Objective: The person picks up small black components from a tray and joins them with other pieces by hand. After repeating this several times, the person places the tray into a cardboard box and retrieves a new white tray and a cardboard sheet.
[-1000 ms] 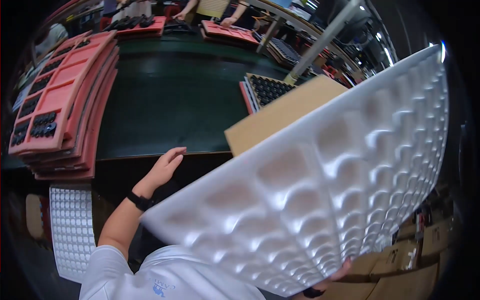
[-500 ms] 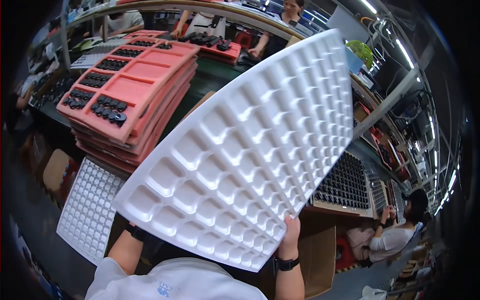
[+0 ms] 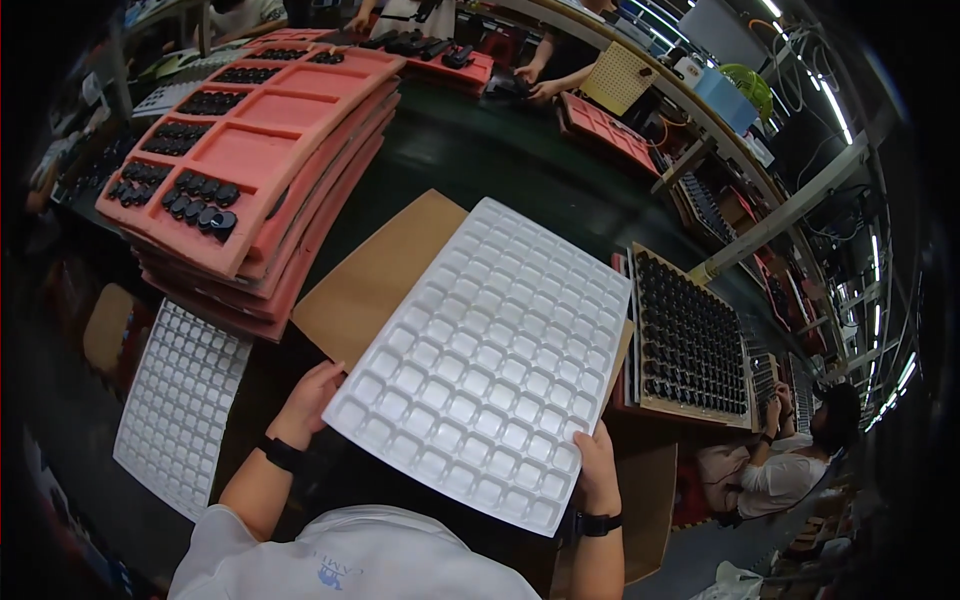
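Observation:
A white moulded plastic tray (image 3: 480, 350) with rows of square pockets is between my hands, its pockets bare. It is tilted toward me and overlaps a flat brown cardboard sheet (image 3: 385, 265). My right hand (image 3: 598, 468) grips the tray's near right edge, thumb on top and the other fingers out of sight beneath. At the near left edge, my left hand (image 3: 306, 402) is closed about the rim, its fingertips partly hidden. Whether the tray rests fully on the cardboard, I cannot tell.
Red foam trays (image 3: 300, 190) are stacked at the left, black round parts in the top one. Another white tray (image 3: 185, 405) stands below them. To the right is a tray of black parts (image 3: 690, 335). An open cardboard box (image 3: 640, 520) sits low right; a co-worker (image 3: 780, 450) works beyond.
The white tray has come down from its raised, steep tilt to a flatter position over the cardboard sheet. My left hand, hidden behind it before, now shows at its left edge.

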Demonstrator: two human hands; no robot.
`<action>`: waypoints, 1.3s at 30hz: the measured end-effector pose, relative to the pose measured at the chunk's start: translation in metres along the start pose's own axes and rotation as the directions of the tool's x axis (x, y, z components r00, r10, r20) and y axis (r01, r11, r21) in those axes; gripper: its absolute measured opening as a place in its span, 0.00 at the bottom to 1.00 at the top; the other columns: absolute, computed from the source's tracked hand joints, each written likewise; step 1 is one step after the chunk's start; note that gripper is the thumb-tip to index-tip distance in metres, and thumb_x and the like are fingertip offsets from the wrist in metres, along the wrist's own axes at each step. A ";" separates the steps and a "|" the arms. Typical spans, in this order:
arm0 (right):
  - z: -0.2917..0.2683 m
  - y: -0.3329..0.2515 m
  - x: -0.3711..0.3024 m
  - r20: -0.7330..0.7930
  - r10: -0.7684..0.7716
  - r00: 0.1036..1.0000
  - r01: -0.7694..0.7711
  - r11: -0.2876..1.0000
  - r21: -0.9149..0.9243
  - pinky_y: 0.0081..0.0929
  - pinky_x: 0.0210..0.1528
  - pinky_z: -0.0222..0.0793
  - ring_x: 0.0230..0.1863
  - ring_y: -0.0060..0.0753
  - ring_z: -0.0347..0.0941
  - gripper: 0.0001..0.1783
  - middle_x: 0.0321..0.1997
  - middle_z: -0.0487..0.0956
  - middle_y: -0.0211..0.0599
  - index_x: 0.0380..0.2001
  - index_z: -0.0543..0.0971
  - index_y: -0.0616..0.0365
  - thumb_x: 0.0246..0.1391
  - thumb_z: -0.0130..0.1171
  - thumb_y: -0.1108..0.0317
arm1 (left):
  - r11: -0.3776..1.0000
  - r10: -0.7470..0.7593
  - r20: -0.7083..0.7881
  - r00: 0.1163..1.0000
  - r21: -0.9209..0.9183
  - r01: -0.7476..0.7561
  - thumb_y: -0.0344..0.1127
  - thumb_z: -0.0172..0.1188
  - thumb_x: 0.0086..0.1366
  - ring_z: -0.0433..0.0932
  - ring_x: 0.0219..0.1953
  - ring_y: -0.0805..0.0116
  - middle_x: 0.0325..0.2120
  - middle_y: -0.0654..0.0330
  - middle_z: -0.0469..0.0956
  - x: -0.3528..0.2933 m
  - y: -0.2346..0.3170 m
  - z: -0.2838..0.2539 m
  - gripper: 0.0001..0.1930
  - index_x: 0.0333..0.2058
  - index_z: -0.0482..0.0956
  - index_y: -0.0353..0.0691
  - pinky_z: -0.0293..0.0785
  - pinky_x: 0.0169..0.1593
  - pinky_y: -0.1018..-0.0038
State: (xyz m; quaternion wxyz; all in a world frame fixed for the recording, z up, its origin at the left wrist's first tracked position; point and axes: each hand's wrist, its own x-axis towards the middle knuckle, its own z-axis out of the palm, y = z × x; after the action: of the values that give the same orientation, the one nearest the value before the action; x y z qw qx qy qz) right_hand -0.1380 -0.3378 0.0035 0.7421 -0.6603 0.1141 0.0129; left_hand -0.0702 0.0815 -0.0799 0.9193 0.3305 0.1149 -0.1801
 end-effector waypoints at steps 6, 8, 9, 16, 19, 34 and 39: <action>-0.014 -0.021 -0.002 0.014 -0.020 1.000 0.024 0.914 -0.405 0.23 0.49 0.64 0.45 0.25 0.69 0.20 0.46 0.75 0.36 0.52 0.67 0.67 0.54 0.48 0.75 | 0.995 -0.096 0.056 0.994 0.026 0.095 0.32 0.48 0.65 0.75 0.46 0.64 0.44 0.56 0.75 0.008 -0.019 -0.006 0.14 0.48 0.70 0.34 0.70 0.50 0.70; -0.024 -0.034 -0.003 0.003 0.014 1.000 -0.009 0.785 -0.619 0.21 0.47 0.64 0.43 0.23 0.69 0.17 0.45 0.75 0.35 0.49 0.69 0.68 0.56 0.48 0.73 | 1.000 -0.008 0.050 0.999 -0.024 0.009 0.33 0.47 0.66 0.73 0.48 0.64 0.47 0.55 0.74 0.006 -0.027 0.012 0.15 0.49 0.69 0.34 0.68 0.53 0.69; -0.030 -0.041 -0.005 -0.007 0.028 1.000 -0.025 0.703 -0.711 0.20 0.46 0.64 0.43 0.23 0.69 0.16 0.44 0.76 0.34 0.47 0.70 0.68 0.57 0.47 0.73 | 0.998 0.036 0.047 0.998 -0.045 -0.034 0.33 0.46 0.67 0.73 0.50 0.64 0.48 0.55 0.73 0.004 -0.028 0.018 0.15 0.50 0.68 0.34 0.67 0.54 0.68; -0.073 -0.077 -0.022 -0.089 -0.171 0.981 0.113 0.885 -0.451 0.19 0.47 0.63 0.42 0.21 0.69 0.16 0.45 0.75 0.32 0.48 0.70 0.67 0.60 0.47 0.70 | 0.980 0.041 0.070 0.997 -0.197 -0.026 0.39 0.42 0.69 0.69 0.54 0.61 0.53 0.56 0.70 0.001 -0.031 0.020 0.18 0.54 0.64 0.37 0.65 0.57 0.66; -0.069 -0.084 -0.034 -0.110 -0.266 0.958 0.186 0.864 -0.468 0.19 0.46 0.62 0.42 0.21 0.68 0.15 0.43 0.75 0.32 0.47 0.70 0.67 0.61 0.46 0.68 | 0.963 0.065 0.035 0.997 -0.265 -0.054 0.44 0.40 0.70 0.66 0.57 0.60 0.55 0.57 0.67 0.002 -0.041 0.020 0.21 0.56 0.62 0.39 0.63 0.59 0.64; -0.088 -0.115 -0.032 -0.023 -0.326 0.945 0.277 0.835 -0.475 0.18 0.48 0.61 0.44 0.19 0.67 0.16 0.45 0.74 0.29 0.50 0.68 0.65 0.63 0.44 0.67 | 0.917 0.158 -0.046 0.986 -0.362 -0.164 0.60 0.32 0.68 0.57 0.62 0.59 0.61 0.57 0.58 0.010 -0.066 0.027 0.34 0.62 0.53 0.40 0.55 0.63 0.63; -0.074 -0.167 -0.002 0.132 -0.197 0.971 0.237 0.760 -0.605 0.19 0.47 0.63 0.43 0.20 0.68 0.16 0.44 0.75 0.30 0.49 0.68 0.65 0.62 0.46 0.67 | 0.929 0.240 -0.126 0.963 -0.258 -0.266 0.62 0.32 0.67 0.59 0.61 0.58 0.60 0.56 0.59 0.015 -0.071 0.024 0.35 0.61 0.54 0.39 0.57 0.62 0.62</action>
State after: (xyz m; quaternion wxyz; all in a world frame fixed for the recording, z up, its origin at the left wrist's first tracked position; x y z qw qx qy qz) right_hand -0.1231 -0.4311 0.1593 0.4854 -0.8741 0.0039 -0.0164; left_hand -0.0832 0.0115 -0.1072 0.9652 0.2208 0.1376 -0.0271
